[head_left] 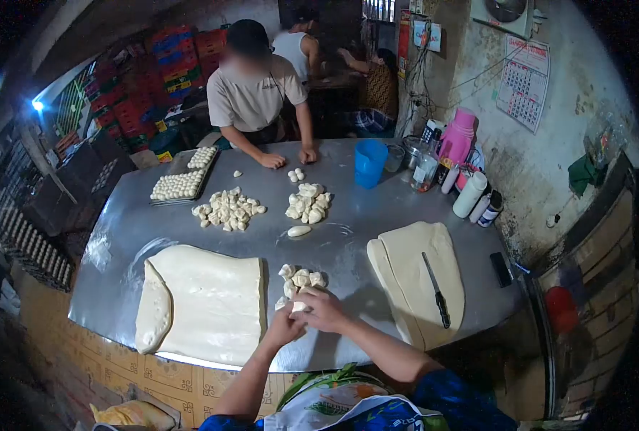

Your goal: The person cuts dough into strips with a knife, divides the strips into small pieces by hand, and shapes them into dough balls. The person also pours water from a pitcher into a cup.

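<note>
My left hand (pixel 285 327) and my right hand (pixel 321 310) meet over the near middle of the metal table, both closed around a piece of dough (pixel 298 307). Just beyond them lies a small heap of dough pieces (pixel 301 277). To the left a thick folded sheet of dough (pixel 211 298) is spread out. On the right is another dough slab (pixel 413 266) with a long cut along it, and a black-handled knife (pixel 438 294) rests on top. Farther off are two piles of dough pieces (pixel 229 208), (pixel 309 203) and one oblong dough piece (pixel 299 230).
Across the metal table (pixel 348 248), a person (pixel 255 100) has both hands near small dough balls (pixel 296 175). A tray of dough balls (pixel 183 179) sits at the far left. A blue pitcher (pixel 370 163), bottles (pixel 470 194) and a dark phone-like object (pixel 501 269) line the right side.
</note>
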A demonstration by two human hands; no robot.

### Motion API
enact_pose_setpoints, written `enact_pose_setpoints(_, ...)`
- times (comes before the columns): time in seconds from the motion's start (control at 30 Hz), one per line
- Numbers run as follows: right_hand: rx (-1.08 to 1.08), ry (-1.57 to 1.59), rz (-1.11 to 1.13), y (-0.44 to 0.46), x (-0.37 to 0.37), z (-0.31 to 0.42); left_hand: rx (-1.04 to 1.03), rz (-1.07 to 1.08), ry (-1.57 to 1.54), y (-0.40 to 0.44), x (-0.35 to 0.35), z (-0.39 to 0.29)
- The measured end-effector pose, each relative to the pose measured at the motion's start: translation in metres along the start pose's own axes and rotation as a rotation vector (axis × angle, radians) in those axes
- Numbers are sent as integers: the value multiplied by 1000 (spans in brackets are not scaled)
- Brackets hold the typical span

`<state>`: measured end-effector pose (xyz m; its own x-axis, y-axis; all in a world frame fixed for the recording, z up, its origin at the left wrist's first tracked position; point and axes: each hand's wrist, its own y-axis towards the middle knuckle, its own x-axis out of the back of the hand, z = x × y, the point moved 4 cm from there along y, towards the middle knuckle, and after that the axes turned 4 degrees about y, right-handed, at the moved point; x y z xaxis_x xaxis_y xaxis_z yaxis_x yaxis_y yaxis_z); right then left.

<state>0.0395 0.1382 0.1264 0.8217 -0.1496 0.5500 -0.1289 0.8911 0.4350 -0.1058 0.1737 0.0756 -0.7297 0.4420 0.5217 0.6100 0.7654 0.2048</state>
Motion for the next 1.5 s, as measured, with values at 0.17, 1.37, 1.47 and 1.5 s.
enact_pose_setpoints(0.17, -41, 8, -139, -7, 11, 19, 27, -57, -262, 7, 3, -16)
enact_pose_setpoints(1.37, -703, -145, 100, -16, 15, -102, -251, 288, 85, 24, -29, -85)
enact_pose_setpoints(1.47, -607, 72, 76, -16, 16, -107, -134, 210, -5, 47, 3, -57)
enact_pose_setpoints(1.5, -435, 173, 54, -25, 7, -104, 34, 98, -96, 53, 19, -24)
